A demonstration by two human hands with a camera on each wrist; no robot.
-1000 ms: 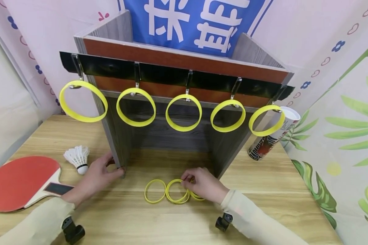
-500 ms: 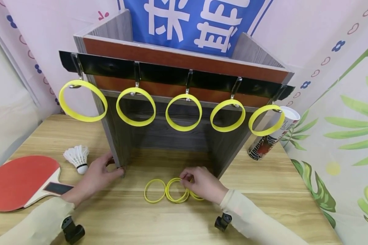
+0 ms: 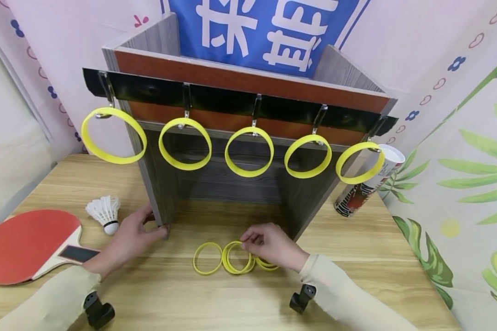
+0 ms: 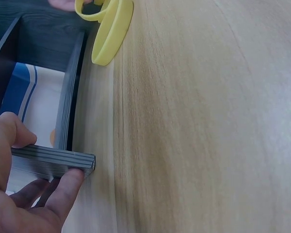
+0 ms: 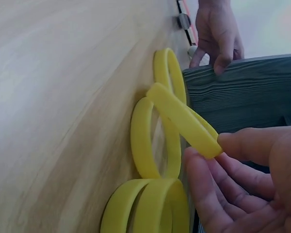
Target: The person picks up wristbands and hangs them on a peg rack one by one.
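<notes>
Right hand [image 3: 274, 244] edged left, pinching yellow ring [image 5: 182, 116] below Chinese-lettered banner [image 3: 256, 43].

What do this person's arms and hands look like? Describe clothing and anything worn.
A plain, long cream fabric left sleeve and a matching right sleeve cover the forearms. A small, blocky black left wrist device and a similar right wrist device sit below the cuffs, with no cables visible. The left hand and right hand are ungloved.
</notes>
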